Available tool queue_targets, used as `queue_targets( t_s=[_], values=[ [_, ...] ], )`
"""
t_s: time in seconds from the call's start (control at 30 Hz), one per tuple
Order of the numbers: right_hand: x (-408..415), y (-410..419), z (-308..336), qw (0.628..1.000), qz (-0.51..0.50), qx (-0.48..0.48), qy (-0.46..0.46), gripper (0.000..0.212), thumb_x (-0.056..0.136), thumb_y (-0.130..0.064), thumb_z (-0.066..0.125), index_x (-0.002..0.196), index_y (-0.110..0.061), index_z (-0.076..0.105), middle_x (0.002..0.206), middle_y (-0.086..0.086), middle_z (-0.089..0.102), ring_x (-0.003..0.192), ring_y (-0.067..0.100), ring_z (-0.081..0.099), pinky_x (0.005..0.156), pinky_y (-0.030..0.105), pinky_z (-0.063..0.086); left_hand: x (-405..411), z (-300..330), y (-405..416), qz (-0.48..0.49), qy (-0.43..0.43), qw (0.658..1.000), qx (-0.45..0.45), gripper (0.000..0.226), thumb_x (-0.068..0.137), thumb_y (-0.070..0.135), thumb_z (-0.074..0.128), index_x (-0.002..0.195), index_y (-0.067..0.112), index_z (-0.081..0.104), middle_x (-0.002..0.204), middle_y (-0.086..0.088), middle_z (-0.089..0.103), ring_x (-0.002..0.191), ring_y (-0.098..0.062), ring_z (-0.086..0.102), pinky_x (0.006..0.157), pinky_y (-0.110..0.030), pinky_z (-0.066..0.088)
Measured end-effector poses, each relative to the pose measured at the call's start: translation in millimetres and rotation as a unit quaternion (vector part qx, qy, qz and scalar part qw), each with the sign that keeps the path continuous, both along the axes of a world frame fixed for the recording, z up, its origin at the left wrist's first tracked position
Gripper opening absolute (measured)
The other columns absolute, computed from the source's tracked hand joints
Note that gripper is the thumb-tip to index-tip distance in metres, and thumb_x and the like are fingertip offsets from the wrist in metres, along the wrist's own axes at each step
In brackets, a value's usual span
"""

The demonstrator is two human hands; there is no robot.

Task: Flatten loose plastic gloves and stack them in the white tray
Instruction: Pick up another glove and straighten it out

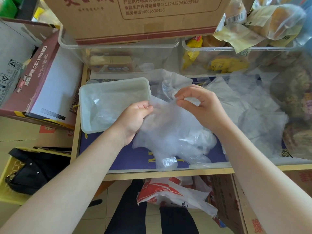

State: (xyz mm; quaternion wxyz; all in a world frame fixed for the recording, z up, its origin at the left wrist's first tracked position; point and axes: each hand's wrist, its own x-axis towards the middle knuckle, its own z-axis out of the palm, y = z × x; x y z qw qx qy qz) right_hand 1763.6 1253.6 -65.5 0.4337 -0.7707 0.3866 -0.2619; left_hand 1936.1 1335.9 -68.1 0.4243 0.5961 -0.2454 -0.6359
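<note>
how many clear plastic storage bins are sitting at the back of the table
2. One clear bin is at back left under the cardboard box; the other clear bin is at back right, holding packaged snacks. More may be out of view.

Both hands [135, 115] [200, 105] pinch one glove [170, 132], seemingly.

Beige tiled floor [20, 132] under a pale wooden shelf [168, 173], cardboard boxes [135, 17] crowding it in daylight

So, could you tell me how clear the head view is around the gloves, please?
Head view: even, soft light; the left hand and right hand are sharp; the held glove is translucent with small glints; wide-angle bending curves the tray and edges; the right-hand bags look hazy.
</note>
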Motion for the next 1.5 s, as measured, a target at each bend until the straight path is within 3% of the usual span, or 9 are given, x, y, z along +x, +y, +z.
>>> queue_targets(
  t_s=[0.13,0.33,0.5,0.63,0.8,1.0,1.13,1.37,1.5],
  values=[
    [15.5,2.9,11.0,0.997,0.07,0.033,0.014,0.011,0.082,-0.012,0.067,0.076,-0.021,0.062,0.107,-0.003,0.063,0.095,0.003,0.056,0.081,0.013,0.041,-5.2,3.5,-1.7,-0.004,0.013,1.0,-0.007,0.027,0.095,0.001,0.041,0.091,0.013,0.065,0.073,0.002,0.069,0.062,-0.008,0.064,0.058,-0.017,0.051],
    [33.8,7.2,-2.6,0.997,-0.01,0.047,0.064,0.013,0.082,-0.014,0.068,0.075,-0.02,0.058,0.068,-0.01,0.059,0.062,0.006,0.052,0.06,0.012,0.038,-10.7,6.5,-0.5,0.033,0.004,0.999,-0.026,0.034,0.099,0.018,0.039,0.082,0.017,0.068,0.076,0.005,0.072,0.074,-0.009,0.066,0.075,-0.025,0.05],
    [34.3,9.5,-1.3,0.997,-0.024,0.036,0.061,0.016,0.084,-0.02,0.066,0.092,-0.017,0.053,0.073,-0.008,0.054,0.055,0.002,0.045,0.053,0.01,0.033,-13.3,6.5,0.7,-0.029,-0.078,0.995,-0.047,0.026,0.098,0.017,0.042,0.092,0.021,0.067,0.092,0.001,0.07,0.089,-0.013,0.064,0.087,-0.03,0.049],
    [14.2,0.3,14.4,0.965,0.113,0.086,0.219,0.025,0.079,-0.033,0.071,0.078,-0.018,0.051,0.063,-0.008,0.042,0.053,0.006,0.035,0.052,0.019,0.03,-8.8,11.4,-0.7,-0.105,-0.158,0.976,-0.106,0.024,0.093,0.02,0.042,0.101,0.002,0.057,0.097,-0.014,0.065,0.092,-0.016,0.056,0.097,-0.044,0.043],
    [-9.7,5.7,29.6,0.953,0.11,0.217,0.182,0.032,0.082,-0.024,0.069,0.062,-0.009,0.048,0.053,-0.008,0.043,0.049,0.009,0.036,0.048,0.021,0.028,-4.0,32.3,-7.7,-0.155,-0.237,0.95,-0.134,0.014,0.088,0.023,0.054,0.087,0.011,0.063,0.078,-0.013,0.063,0.073,-0.013,0.052,0.074,-0.035,0.046],
    [-27.1,17.0,21.1,0.923,-0.098,0.372,-0.023,0.009,0.085,-0.015,0.066,0.076,-0.013,0.064,0.067,0.0,0.067,0.059,0.012,0.064,0.056,0.024,0.052,7.3,25.1,3.1,0.0,0.084,0.996,0.008,0.012,0.078,0.024,0.062,0.076,0.017,0.072,0.069,0.002,0.071,0.06,-0.011,0.067,0.057,-0.021,0.054],
    [-14.5,24.0,2.1,0.913,-0.134,0.386,-0.016,0.015,0.086,-0.013,0.065,0.071,-0.015,0.062,0.061,-0.003,0.065,0.056,0.009,0.062,0.055,0.023,0.05,2.0,11.0,12.3,0.026,0.11,0.993,0.032,0.035,0.079,0.037,0.06,0.102,0.012,0.067,0.092,-0.004,0.073,0.08,-0.016,0.07,0.073,-0.031,0.056],
    [1.4,28.3,-19.8,0.9,-0.106,0.422,0.02,0.015,0.087,-0.02,0.065,0.079,-0.008,0.061,0.065,0.0,0.064,0.058,0.012,0.059,0.058,0.026,0.045,15.3,-0.1,19.9,0.013,-0.267,0.963,0.018,0.016,0.093,0.009,0.051,0.087,0.017,0.063,0.086,-0.004,0.071,0.081,-0.026,0.066,0.08,-0.038,0.052],
    [23.6,15.5,-40.7,0.946,-0.119,0.25,0.168,0.012,0.087,-0.018,0.06,0.084,-0.006,0.06,0.072,0.003,0.058,0.057,0.008,0.055,0.051,0.019,0.041,34.5,-5.9,29.5,-0.003,-0.441,0.897,0.011,0.011,0.096,0.014,0.044,0.092,0.013,0.054,0.095,-0.004,0.065,0.08,-0.018,0.057,0.059,-0.022,0.041]
  ],
)
